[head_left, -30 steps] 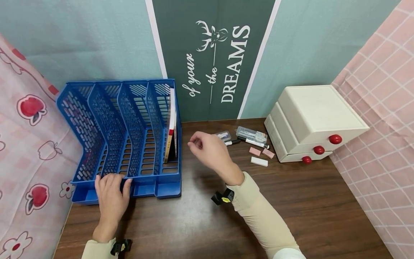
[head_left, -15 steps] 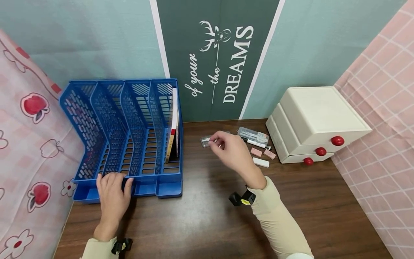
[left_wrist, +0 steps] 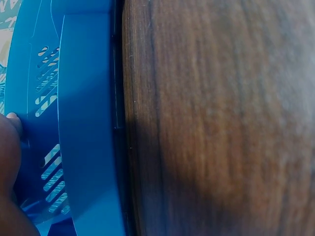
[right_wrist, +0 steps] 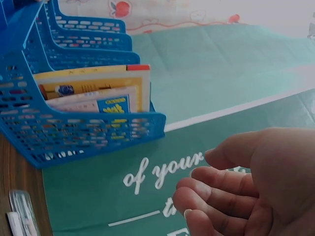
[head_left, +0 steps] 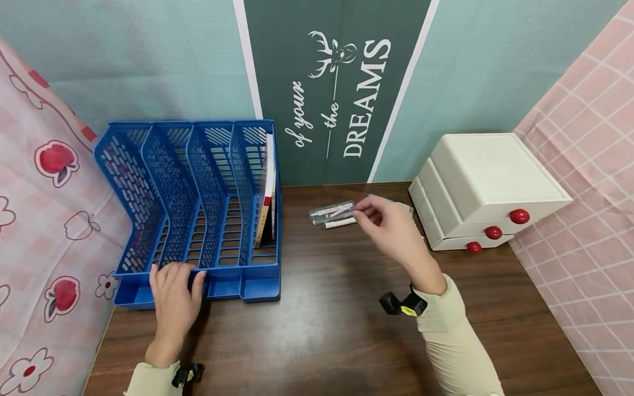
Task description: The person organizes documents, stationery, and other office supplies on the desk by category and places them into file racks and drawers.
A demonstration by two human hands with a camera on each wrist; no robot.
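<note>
My left hand [head_left: 173,294] grips the front rim of a blue plastic file rack [head_left: 260,283], fingers over the edge. In the left wrist view, part of the hand [left_wrist: 9,162] lies against the blue front of the rack [left_wrist: 88,123]. My right hand [head_left: 396,234] hovers above the table with loosely curled fingers and holds nothing, as the right wrist view of the hand [right_wrist: 236,191] also shows. Just left of its fingertips lie a slim clear case [head_left: 331,212] and a white marker [head_left: 340,223]. Thin books [head_left: 266,203] stand upright in the rack's rightmost compartment.
A white three-drawer box [head_left: 500,170] with red knobs stands at the back right. Behind my right hand, another clear case [head_left: 406,208] is mostly hidden. A printed cloth [head_left: 312,110] hangs along the back. Patterned cloths flank both sides of the wooden table [head_left: 317,330].
My right hand has moved right, from beside the rack across the small items, uncovering the slim case and covering the erasers. My left hand stays on the rack's rim.
</note>
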